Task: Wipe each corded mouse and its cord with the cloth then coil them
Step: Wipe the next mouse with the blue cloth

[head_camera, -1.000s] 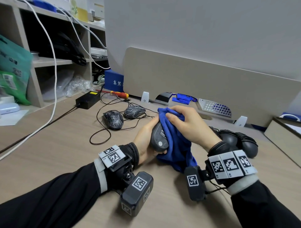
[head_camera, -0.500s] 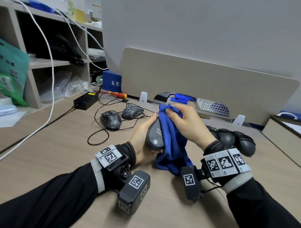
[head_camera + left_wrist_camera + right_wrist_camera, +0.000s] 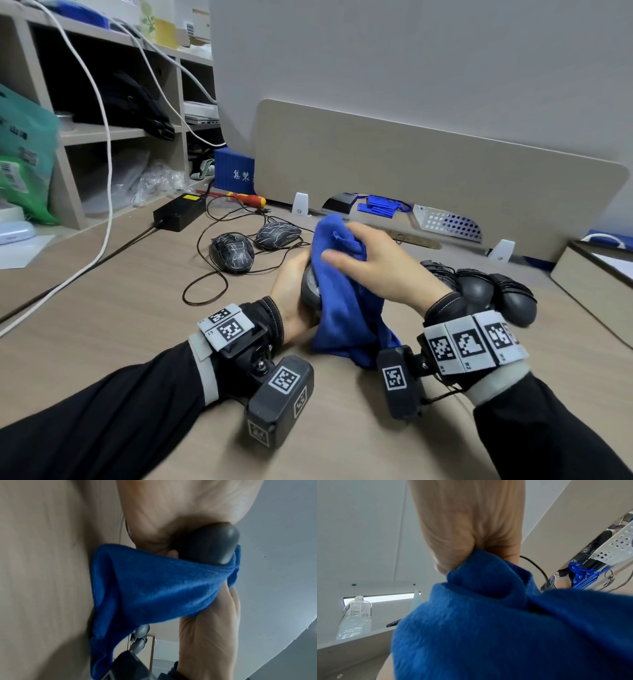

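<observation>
Mouse (image 3: pixel 310 287) sits gripped in my left hand (image 3: pixel 291 291) above the desk (image 3: pixel 137 308); my right hand (image 3: pixel 380 270) clutches the blue cloth (image 3: pixel 346 308) against it

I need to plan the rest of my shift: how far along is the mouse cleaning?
Looks done: three grey mice sit bunched at the right, cords apparently wrapped around them. In hand: the left hand grips a grey mouse while the right hand rubs it with the blue cloth. Left: two patterned mice lie with cords loose on the desk.
</observation>
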Tool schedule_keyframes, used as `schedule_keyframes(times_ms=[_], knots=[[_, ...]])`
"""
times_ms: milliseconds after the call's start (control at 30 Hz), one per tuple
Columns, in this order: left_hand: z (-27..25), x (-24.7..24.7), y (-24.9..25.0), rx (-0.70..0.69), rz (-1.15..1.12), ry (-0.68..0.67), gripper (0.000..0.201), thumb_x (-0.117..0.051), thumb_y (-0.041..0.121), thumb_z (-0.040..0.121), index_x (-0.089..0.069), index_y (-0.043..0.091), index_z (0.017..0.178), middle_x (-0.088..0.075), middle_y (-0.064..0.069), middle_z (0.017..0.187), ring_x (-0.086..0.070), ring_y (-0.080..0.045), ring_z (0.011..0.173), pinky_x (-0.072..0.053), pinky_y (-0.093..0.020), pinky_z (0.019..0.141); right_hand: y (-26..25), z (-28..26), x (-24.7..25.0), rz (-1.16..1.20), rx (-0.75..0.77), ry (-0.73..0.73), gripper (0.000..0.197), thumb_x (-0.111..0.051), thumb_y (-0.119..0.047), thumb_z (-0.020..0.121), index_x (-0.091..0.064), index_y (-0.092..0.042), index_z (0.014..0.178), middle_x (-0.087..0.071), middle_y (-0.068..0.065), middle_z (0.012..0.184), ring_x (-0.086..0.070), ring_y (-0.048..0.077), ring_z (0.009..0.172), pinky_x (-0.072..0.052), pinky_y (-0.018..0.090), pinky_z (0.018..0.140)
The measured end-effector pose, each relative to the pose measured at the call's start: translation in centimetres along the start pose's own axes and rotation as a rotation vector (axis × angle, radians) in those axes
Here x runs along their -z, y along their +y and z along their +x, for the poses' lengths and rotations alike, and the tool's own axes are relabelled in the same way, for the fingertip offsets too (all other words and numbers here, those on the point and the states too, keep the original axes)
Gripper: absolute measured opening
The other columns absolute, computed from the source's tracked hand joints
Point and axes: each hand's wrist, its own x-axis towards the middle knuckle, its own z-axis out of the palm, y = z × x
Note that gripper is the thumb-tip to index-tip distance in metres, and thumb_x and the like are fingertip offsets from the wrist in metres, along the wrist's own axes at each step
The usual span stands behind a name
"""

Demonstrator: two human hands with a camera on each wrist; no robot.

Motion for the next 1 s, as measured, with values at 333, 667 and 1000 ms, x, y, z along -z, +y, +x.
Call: schedule_keyframes(times_ms=[333,667,1000], knots=[[0.2,-0.3,-0.2,0.001,0.026,-0.067,0.044,-0.047,0.041,0.097,-0.077,0.010,0.085,-0.072,-0.012,0.087,-0.070,-0.021,0.077,-0.055,-0.029,0.073,0.2,0.2,-0.1,0.009,-0.022,0.153,0.031,-0.064,-0.028,0.095,-0.045,-0.024,0.071,-0.044,-0.011,0.063,-0.040,0.006,0.060,-0.032,0.027,0.061],[0.0,-0.4,-0.1,0.057,-0.008,-0.049,0.050,-0.048,0.048,0.097,-0.079,0.009,0.092,-0.073,-0.013,0.097,-0.071,-0.022,0.085,-0.052,-0.033,0.083,0.7,0.2,1.0,0.013,0.049,0.181,0.035,-0.065,-0.022,0.095,-0.046,-0.024,0.066,-0.042,-0.013,0.061,-0.037,0.004,0.058,-0.031,0.024,0.058],[0.1,0.0,0.7,0.022,-0.026,-0.061,0.050,-0.044,0.046,0.097,-0.078,0.009,0.093,-0.074,-0.014,0.092,-0.072,-0.025,0.079,-0.059,-0.030,0.071,0.5,-0.1,1.2,0.083,0.038,-0.031,0.045,-0.076,-0.027,0.087,-0.060,-0.022,0.129,-0.064,-0.013,0.117,-0.057,-0.005,0.104,-0.042,0.005,0.086]])
